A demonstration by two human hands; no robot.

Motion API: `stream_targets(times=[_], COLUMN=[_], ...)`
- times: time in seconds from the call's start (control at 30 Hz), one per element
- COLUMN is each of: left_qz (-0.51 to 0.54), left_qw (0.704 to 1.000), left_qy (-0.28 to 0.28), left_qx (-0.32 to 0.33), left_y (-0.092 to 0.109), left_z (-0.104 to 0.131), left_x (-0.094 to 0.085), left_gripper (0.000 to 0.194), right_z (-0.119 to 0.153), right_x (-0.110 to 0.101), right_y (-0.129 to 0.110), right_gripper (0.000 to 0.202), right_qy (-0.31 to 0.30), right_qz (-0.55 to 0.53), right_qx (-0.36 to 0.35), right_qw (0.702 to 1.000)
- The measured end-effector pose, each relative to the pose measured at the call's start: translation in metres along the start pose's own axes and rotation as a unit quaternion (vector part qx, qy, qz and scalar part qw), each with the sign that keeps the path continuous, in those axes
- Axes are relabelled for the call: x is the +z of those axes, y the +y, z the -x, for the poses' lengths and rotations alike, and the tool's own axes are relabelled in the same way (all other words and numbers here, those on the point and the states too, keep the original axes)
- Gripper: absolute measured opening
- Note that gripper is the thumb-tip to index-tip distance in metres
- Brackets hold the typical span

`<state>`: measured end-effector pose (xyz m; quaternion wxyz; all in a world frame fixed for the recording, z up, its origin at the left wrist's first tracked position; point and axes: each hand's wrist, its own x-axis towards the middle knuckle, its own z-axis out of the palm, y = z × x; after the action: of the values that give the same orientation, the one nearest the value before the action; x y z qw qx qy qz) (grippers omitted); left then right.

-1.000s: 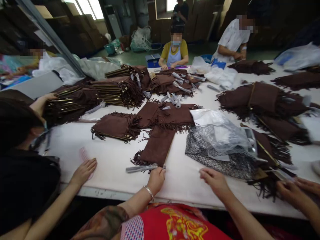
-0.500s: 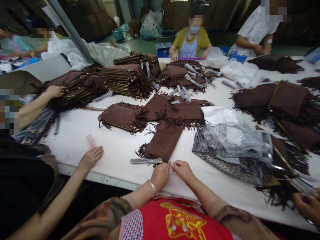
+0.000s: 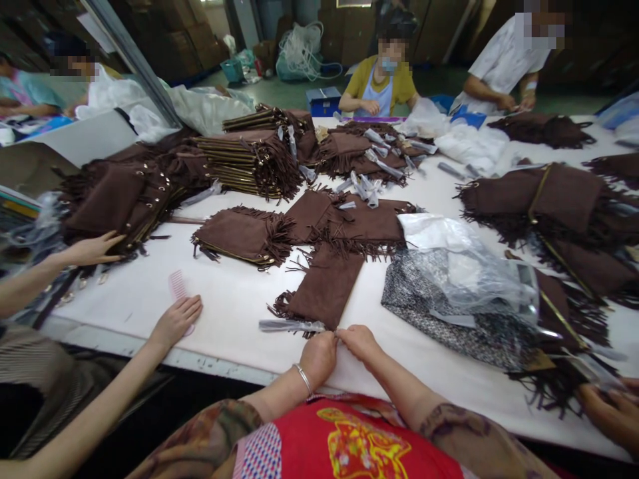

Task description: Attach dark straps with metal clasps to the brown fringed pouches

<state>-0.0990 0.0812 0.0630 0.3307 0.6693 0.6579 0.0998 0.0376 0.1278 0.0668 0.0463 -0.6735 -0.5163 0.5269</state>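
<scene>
My left hand (image 3: 319, 357), with a silver bangle at its wrist, is closed in a pinch at the near corner of a brown fringed pouch (image 3: 327, 283). Fingertip to fingertip with it, my right hand (image 3: 358, 342) is pinched too. Whatever small piece lies between them is mostly hidden by the fingers. The pouch lies flat on the white table, a zip edge along its right side and fringe at its left. Beside my left hand rests a strip wrapped in clear plastic (image 3: 290, 326). Another fringed pouch (image 3: 239, 233) lies farther left.
A co-worker's hand (image 3: 177, 319) rests on a pink comb (image 3: 177, 285) at left; another touches a pouch pile (image 3: 114, 199). Stacked pouches (image 3: 244, 159) stand behind. To my right lies a black-and-white tweed piece (image 3: 419, 306) under plastic. A person's hand (image 3: 609, 406) works at far right.
My hands stay at the pouch corner, fingertips slightly closer together. At left, the co-worker's far hand has come nearer, and a pouch with metal eyelets now lies atop that pile.
</scene>
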Motion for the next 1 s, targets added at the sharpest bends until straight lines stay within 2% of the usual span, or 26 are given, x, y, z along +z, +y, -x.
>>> stream_targets(times=[0.2, 0.4, 0.53, 0.63, 0.8, 1.0], left_qz=[0.025, 0.081, 0.144, 0.205, 0.334, 0.516], left_qw=[0.999, 0.995, 0.986, 0.972, 0.924, 0.817], left_qy=[0.0, 0.001, -0.001, -0.001, -0.016, -0.072], left_qx=[-0.035, -0.064, -0.089, -0.118, -0.187, -0.248], left_y=[-0.001, 0.006, 0.01, 0.01, 0.009, 0.014], left_z=[-0.003, -0.006, -0.007, -0.006, 0.001, 0.009], left_x=[0.001, 0.002, 0.0, 0.001, 0.006, 0.008], left_gripper=[0.029, 0.029, 0.032, 0.034, 0.031, 0.031], right_z=[0.014, 0.016, 0.013, 0.012, 0.015, 0.011], right_x=[0.001, 0.008, 0.008, 0.007, 0.006, 0.008], right_y=[0.014, 0.018, 0.02, 0.02, 0.018, 0.024], right_gripper=[0.014, 0.008, 0.003, 0.009, 0.014, 0.018], right_qy=[-0.02, 0.007, -0.009, -0.024, -0.041, -0.057], right_qz=[-0.149, -0.229, -0.281, -0.312, -0.341, -0.338], right_qx=[0.054, 0.085, 0.1, 0.097, 0.054, 0.001], right_qw=[0.987, 0.97, 0.954, 0.945, 0.938, 0.939])
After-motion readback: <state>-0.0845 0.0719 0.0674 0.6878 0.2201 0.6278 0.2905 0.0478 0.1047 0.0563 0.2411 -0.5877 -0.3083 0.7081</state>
